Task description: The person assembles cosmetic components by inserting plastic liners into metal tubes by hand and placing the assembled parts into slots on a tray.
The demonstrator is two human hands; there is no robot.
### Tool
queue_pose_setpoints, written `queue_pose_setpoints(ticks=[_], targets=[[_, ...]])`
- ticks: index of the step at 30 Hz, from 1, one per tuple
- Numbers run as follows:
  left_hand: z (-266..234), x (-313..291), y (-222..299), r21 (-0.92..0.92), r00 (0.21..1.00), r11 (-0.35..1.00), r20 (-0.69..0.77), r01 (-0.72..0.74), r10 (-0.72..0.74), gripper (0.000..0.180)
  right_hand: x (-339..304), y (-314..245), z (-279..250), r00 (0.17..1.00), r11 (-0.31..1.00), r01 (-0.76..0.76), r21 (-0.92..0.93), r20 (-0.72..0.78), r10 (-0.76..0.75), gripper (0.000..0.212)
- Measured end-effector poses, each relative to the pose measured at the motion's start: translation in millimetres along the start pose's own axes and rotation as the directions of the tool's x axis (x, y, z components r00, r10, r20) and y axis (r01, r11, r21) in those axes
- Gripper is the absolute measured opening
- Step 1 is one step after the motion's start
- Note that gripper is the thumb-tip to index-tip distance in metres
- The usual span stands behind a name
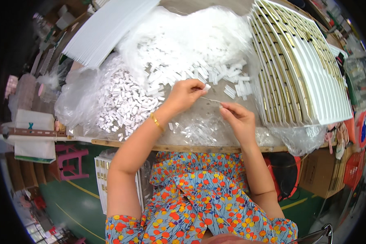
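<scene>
My left hand (186, 96), with a gold bracelet on its wrist, is closed in a pinch above the middle of the table. A small white piece (207, 87) sticks out at its fingertips. To its right, my right hand (239, 118) pinches the end of a thin pale strip (211, 100), which spans the gap between both hands. What the strip is made of is too small to tell. Beyond the hands lie many clear plastic pieces (230, 92), and left of them spreads a pile of small white pieces (126, 97). Clear plastic scraps (201, 132) lie below the hands.
A large clear plastic bag (232, 28) of white pieces stands at the back. White sheets (110, 30) are stacked at far left. On the right, white trays (333, 89) hold rows of gold-coloured parts. A wooden strip (191, 148) edges the table's near side.
</scene>
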State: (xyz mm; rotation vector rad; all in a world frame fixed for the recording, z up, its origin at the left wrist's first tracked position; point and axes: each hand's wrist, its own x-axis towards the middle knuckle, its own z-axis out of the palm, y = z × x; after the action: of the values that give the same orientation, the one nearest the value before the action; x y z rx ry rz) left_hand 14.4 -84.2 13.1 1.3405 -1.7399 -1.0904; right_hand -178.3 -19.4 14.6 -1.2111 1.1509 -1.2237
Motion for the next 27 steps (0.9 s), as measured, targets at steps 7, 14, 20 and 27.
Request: queue_pose_setpoints(ticks=[7, 14, 20, 27], targets=[[32.0, -43.1, -1.5, -0.887, 0.977, 0.422, 0.121, 0.186, -0.175, 0.02, 7.5, -3.4, 14.3, 0.994, 0.949, -0.105, 0.296, 0.045, 0.096, 0.016], [49.6, -54.1, 8.5, -0.752, 0.985, 0.654, -0.039, 0.082, -0.168, 0.024, 1.6, -0.3, 22.7, 0.957, 0.946, 0.288, -0.146, -0.004, -0.291, 0.015], [39.7, -55.9, 0.5, -0.786, 0.968, 0.591, 0.033, 0.18, -0.251, 0.029, -2.0, -7.0, 23.5, 0.919, 0.883, 0.377, -0.28, -0.007, -0.394, 0.01], [51.0, -58.8, 13.1, -0.722, 0.971, 0.687, -0.095, 0.084, -0.219, 0.027, 2.6, 6.1, 23.8, 0.947, 0.923, 0.304, -0.234, -0.033, -0.32, 0.011]])
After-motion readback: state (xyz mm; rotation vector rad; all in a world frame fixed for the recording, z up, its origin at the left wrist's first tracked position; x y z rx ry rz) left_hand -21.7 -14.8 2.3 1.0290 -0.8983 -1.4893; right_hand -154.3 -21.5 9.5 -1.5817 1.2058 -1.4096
